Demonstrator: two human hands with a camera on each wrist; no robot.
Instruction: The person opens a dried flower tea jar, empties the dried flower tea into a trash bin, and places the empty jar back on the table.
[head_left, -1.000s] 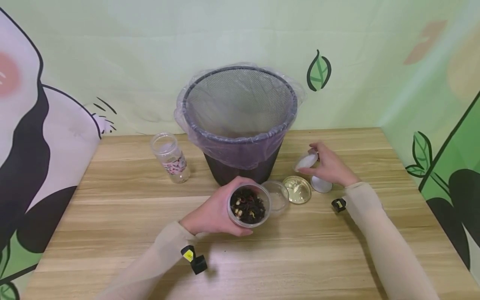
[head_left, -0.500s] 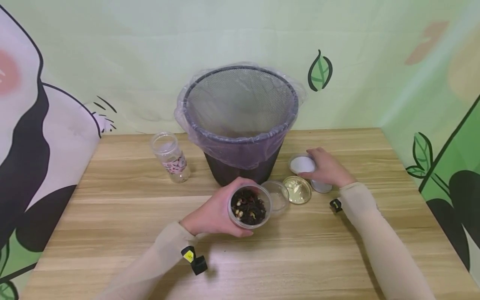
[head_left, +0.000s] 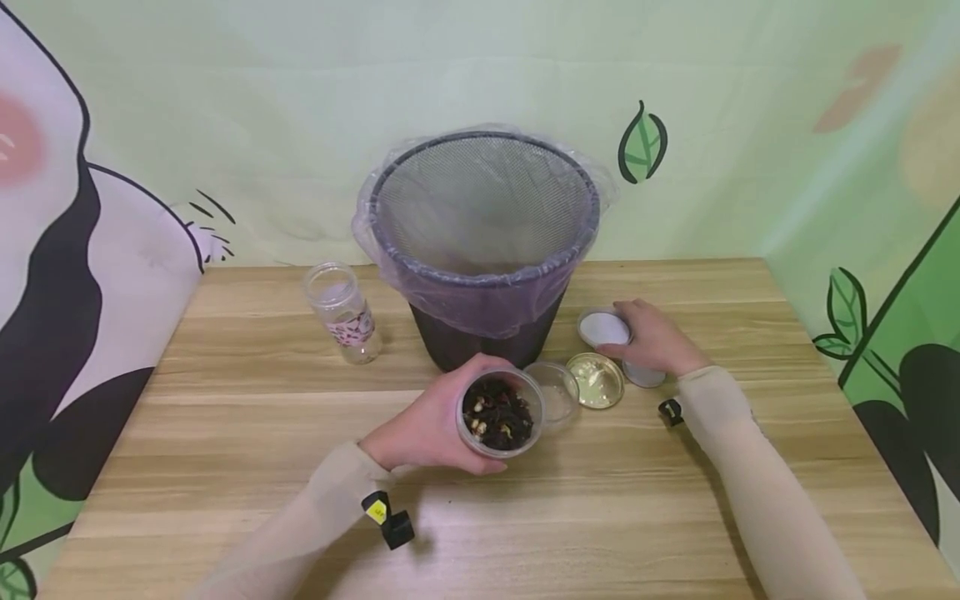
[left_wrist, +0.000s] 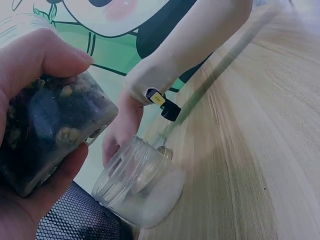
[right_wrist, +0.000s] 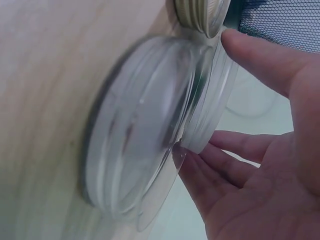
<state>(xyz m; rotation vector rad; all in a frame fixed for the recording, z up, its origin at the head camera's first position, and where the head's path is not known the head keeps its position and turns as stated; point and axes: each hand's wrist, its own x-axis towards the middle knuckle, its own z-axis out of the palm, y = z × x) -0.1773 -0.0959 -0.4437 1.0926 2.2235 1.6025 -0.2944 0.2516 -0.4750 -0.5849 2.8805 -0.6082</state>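
Note:
My left hand (head_left: 431,417) grips a clear plastic jar (head_left: 459,417) of dark dried leaves with pale buds (head_left: 497,414), its mouth facing up. In the left wrist view, the thumb and fingers wrap the jar's sides. At the right, my right hand (head_left: 660,337) holds a round clear lid with a white inside (head_left: 603,328) by its edge, low over the table. The right wrist view shows this lid (right_wrist: 215,100) between thumb and fingertips, overlapping a second clear lid (right_wrist: 135,130). That second lid (head_left: 643,374) is partly covered by the hand in the head view.
A black mesh bin (head_left: 487,325) with a clear liner stands behind the hands. A wide-mouthed clear jar (head_left: 558,398) and a gold metal lid (head_left: 596,380) stand in front of it. A tall clear jar (head_left: 351,327) with a pink patterned band is at left.
My right hand has brought the tilted lid down flat toward the table beside the bin, and stays there in the last half second. The left hand and its jar have barely moved.

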